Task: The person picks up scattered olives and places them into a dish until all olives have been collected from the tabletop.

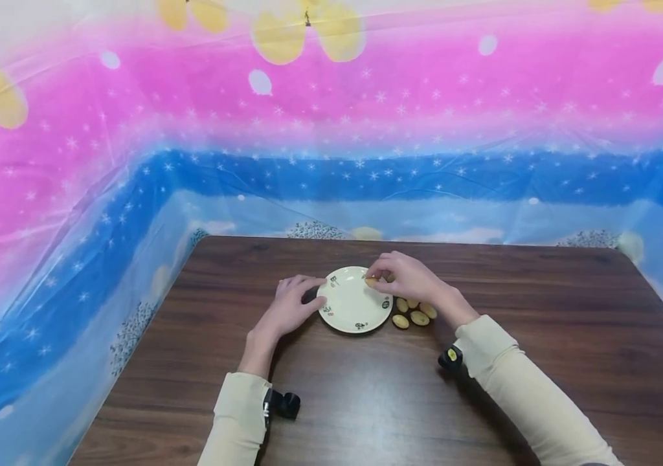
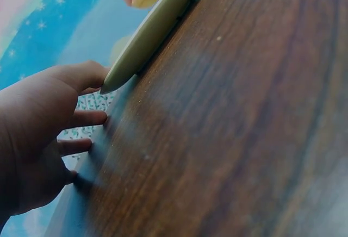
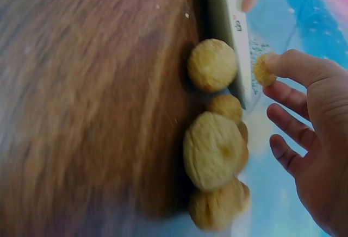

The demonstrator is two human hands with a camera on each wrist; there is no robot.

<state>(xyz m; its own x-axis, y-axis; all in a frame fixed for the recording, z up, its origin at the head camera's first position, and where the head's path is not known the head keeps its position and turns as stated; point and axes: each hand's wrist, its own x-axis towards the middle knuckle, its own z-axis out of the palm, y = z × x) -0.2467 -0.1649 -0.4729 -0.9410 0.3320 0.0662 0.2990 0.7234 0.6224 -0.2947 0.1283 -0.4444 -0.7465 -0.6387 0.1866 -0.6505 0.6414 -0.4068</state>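
Observation:
A round white plate (image 1: 355, 304) with small printed motifs on its rim lies on the wooden table. My left hand (image 1: 293, 304) is at its left side, thumb and forefinger spread apart against the rim. In the left wrist view, the other fingers of the left hand (image 2: 41, 125) extend fairly straight beside the plate's edge (image 2: 152, 33). My right hand (image 1: 407, 275) is over the plate's right edge, pinching a small yellowish potato (image 3: 264, 70) between thumb and fingertip. Beside the plate lies a cluster of several small potatoes (image 1: 419, 318), close-up in the right wrist view.
The dark wooden table (image 1: 355, 401) extends around the plate on every side. Behind and to the left hangs a pink and blue printed cloth (image 1: 331, 175). Both sleeves carry small black cameras, one of them on the left forearm (image 1: 287, 404).

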